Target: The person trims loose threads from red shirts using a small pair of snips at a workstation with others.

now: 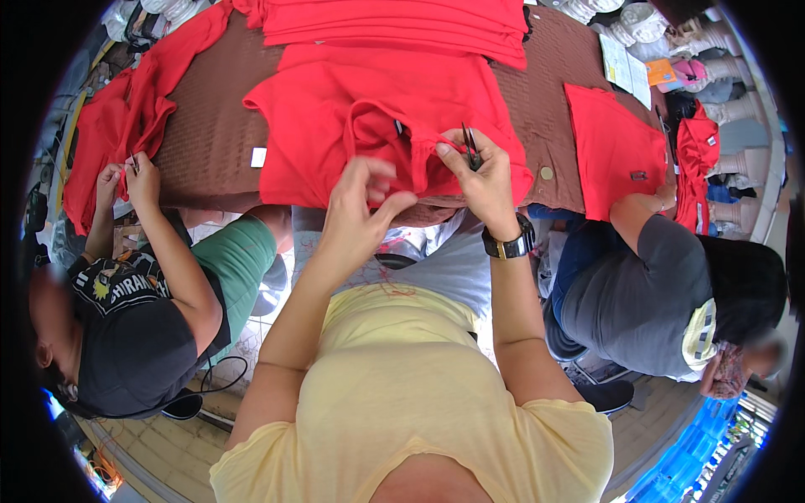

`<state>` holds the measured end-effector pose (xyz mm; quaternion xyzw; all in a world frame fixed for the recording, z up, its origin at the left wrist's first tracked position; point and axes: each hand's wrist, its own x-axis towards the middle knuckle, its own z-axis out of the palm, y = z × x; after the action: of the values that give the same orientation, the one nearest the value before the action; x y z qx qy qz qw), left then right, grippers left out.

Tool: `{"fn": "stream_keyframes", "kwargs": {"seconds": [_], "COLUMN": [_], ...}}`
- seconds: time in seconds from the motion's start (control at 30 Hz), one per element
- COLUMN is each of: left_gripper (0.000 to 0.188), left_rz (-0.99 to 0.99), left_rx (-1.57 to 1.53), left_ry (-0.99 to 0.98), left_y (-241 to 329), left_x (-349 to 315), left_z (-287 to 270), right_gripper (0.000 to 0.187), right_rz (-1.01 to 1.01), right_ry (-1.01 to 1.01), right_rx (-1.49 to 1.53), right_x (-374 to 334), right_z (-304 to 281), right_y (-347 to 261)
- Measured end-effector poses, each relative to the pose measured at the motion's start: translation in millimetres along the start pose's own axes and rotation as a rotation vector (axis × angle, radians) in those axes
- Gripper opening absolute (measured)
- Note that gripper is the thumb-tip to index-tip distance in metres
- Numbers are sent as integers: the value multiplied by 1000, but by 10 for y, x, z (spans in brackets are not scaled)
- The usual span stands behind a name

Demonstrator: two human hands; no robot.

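Observation:
A red garment (386, 92) lies spread in front of me, with its gathered neck opening toward my body and a small dark label inside. In my right hand (490, 180) is a pair of small dark thread snips (471, 149), blades pointing up. The thumb and index finger of that hand also reach the garment's edge. My left hand (360, 205) hovers just in front of the neck opening, slightly smeared by motion. Its thumb and fingers are apart, and I see nothing between them.
Folded red garments (394, 25) are stacked at the far side of the brown cloth-covered table (214, 92). At left, a co-worker (142, 327) handles red cloth; another co-worker (646, 277) sits at right by a red piece (616, 142). Papers (625, 67) lie far right.

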<state>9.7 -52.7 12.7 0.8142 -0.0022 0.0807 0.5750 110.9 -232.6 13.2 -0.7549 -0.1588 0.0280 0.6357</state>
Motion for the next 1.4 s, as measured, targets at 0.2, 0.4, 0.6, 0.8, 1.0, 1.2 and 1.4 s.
{"fn": "stream_keyframes", "kwargs": {"seconds": [0.2, 0.4, 0.6, 0.8, 1.0, 1.2, 1.4], "left_gripper": [26, 4, 6, 25, 24, 23, 17], "left_rz": [100, 24, -93, -259, -58, 140, 246], "left_rx": [-282, -425, -627, 177, -398, -615, -74], "left_ry": [350, 300, 147, -756, 32, 162, 205], "left_y": [-98, -212, -236, -125, -143, -33, 19], "left_x": [485, 521, 434, 47, 415, 545, 541], "left_z": [370, 318, -31, -471, 137, 244, 239], "right_gripper": [12, 12, 15, 15, 16, 14, 16], "right_rz": [14, 25, 8, -5, 47, -229, -238], "right_ry": [0, -2, 17, 17, -37, 24, -51], "right_rx": [-30, -22, -6, -19, 5, -33, -181], "right_x": [-26, 4, 21, 10, 54, 41, 68], "right_z": [31, -70, -77, -114, -39, -24, -59], "right_y": [-55, -44, -66, -56, -87, -239, -118]}}
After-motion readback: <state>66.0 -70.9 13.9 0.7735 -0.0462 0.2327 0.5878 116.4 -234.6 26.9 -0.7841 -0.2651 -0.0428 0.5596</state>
